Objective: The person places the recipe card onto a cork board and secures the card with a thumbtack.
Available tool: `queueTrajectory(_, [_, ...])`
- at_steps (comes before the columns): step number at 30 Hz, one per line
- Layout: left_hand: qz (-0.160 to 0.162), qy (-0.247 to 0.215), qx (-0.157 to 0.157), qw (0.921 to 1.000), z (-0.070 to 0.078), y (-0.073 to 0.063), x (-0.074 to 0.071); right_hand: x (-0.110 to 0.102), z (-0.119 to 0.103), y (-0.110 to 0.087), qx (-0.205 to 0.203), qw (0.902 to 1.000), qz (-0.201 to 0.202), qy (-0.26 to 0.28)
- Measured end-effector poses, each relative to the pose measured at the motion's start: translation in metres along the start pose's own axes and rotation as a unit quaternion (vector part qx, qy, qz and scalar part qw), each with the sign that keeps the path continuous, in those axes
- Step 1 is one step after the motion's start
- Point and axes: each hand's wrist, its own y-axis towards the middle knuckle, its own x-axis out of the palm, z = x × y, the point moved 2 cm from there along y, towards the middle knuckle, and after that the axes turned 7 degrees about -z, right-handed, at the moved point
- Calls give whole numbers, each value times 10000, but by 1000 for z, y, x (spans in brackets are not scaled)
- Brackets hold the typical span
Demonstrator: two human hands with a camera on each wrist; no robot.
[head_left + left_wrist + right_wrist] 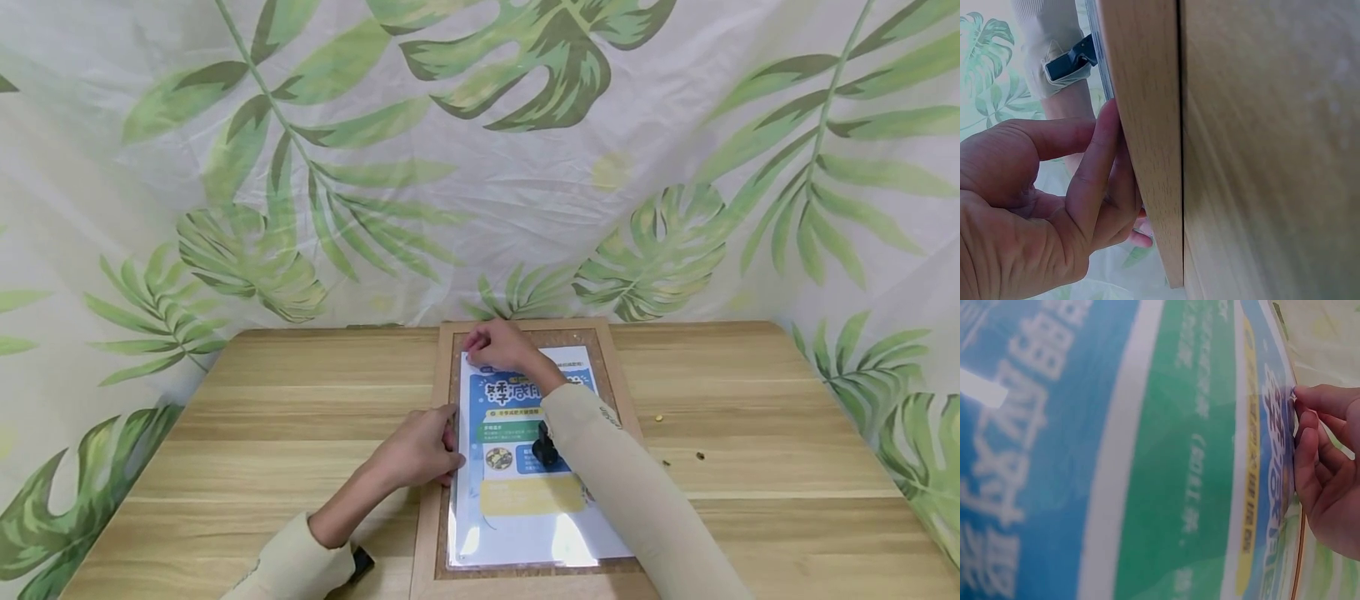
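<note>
A laminated poster (532, 533) with blue, green and yellow printed panels lies on a wood-framed cork board (450, 533). My left hand (420, 447) rests along the poster's left edge, thumb over the sheet. In the left wrist view, fingers of the left hand (1079, 194) lie against the frame's side (1147, 125) and a fingertip meets the sheet edge. At the poster's top left corner, my right hand (498, 344) has its fingers curled. The right wrist view shows this right hand (1332, 465) pinching a tiny shiny pin-like piece (1293, 394), mostly hidden by the fingertips.
The board lies on a wooden table (750, 400). Right of the board are a small yellow bit (659, 417) and a dark bit (700, 456). Behind the table hangs a leaf-print cloth (525, 208). A black wrist camera (545, 447) on the right sleeve overlaps the poster.
</note>
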Motion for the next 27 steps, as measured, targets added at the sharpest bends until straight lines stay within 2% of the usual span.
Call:
queueTrajectory(8, [-1, -16, 31, 10000, -1, 1, 0, 0, -2, 1, -97, 9998, -19, 181])
queueTrajectory(14, [17, 37, 46, 10000, -1, 2, -1, -1, -4, 3, -198, 9998, -53, 15])
queueTrajectory(27, [-10, 56, 55, 10000, -1, 2, -1, -2, -9, 5, -16, 10000, -39, -25])
